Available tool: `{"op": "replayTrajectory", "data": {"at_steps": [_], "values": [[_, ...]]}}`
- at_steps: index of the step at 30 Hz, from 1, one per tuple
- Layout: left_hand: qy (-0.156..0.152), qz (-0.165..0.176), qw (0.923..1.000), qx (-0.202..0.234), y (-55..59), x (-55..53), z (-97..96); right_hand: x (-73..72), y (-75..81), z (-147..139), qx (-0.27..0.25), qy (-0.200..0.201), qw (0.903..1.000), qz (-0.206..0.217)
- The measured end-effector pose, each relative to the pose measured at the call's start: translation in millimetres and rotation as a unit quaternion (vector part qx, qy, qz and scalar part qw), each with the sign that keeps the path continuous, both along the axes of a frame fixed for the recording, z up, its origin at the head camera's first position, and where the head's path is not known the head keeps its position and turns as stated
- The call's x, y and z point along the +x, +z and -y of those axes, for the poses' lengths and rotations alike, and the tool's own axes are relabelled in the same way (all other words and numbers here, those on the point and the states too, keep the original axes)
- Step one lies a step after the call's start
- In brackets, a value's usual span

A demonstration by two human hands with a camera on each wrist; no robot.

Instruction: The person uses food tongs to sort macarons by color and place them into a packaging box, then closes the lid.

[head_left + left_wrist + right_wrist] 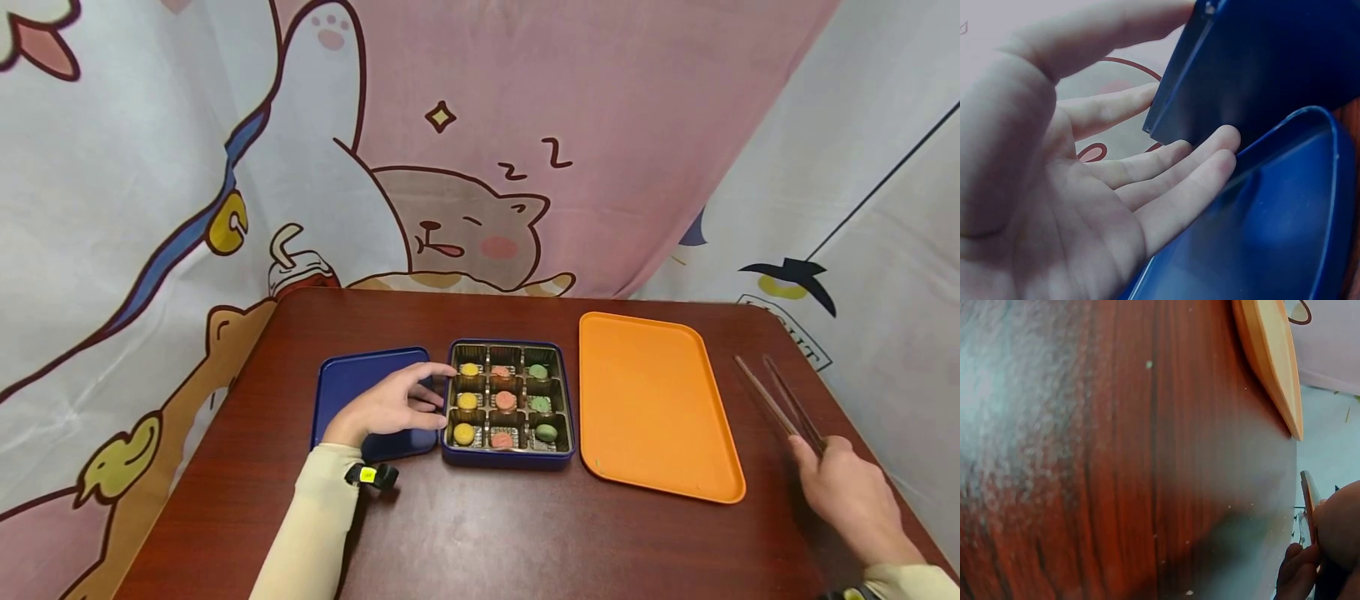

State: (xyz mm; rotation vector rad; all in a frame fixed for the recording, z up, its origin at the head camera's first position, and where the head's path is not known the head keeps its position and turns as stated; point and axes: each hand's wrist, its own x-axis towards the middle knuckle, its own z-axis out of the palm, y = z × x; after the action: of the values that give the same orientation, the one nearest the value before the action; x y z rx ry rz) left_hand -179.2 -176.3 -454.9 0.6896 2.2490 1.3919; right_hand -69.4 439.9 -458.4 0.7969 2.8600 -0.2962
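Note:
My left hand (397, 404) reaches over a blue lid (356, 371) to the left side of an open blue tin (510, 458). Its thumb and forefinger touch the tin's left wall, spread apart, as the left wrist view shows against the dark blue side (1260, 62). Gold compartments inside hold yellow macarons (467, 402) on the left, pink macarons (506, 402) in the middle and green macarons (546, 432) on the right. At the table's right, my right hand (851, 492) grips metal tongs (767, 398), their two arms parted and nothing between the tips.
An orange tray (656, 400) lies between the tin and the tongs, with a few tiny specks on it. All this stands on a dark red wooden table (495, 533). A printed cartoon curtain (622, 150) hangs right behind the table and along both sides.

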Motion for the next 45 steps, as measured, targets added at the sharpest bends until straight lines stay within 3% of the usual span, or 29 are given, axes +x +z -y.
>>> {"op": "replayTrajectory", "data": {"at_steps": [7,15,26,45], "values": [[-0.002,-0.002,1.0,0.0,-1.7,-0.9,0.5,-1.4,-5.9,-2,0.013,-0.008,0.9993,0.035],[0.002,-0.009,0.9999,-0.006,0.2,-1.6,0.3,-4.8,0.8,0,0.014,-0.015,0.9984,0.052],[0.001,-0.007,1.0,-0.004,-0.1,-1.4,0.3,-11.7,-1.8,0,0.057,-0.006,0.9914,0.117],[0.003,-0.003,1.0,-0.008,-1.6,-0.6,0.3,-10.1,-12.2,5,0.064,-0.006,0.9934,0.095]]}}
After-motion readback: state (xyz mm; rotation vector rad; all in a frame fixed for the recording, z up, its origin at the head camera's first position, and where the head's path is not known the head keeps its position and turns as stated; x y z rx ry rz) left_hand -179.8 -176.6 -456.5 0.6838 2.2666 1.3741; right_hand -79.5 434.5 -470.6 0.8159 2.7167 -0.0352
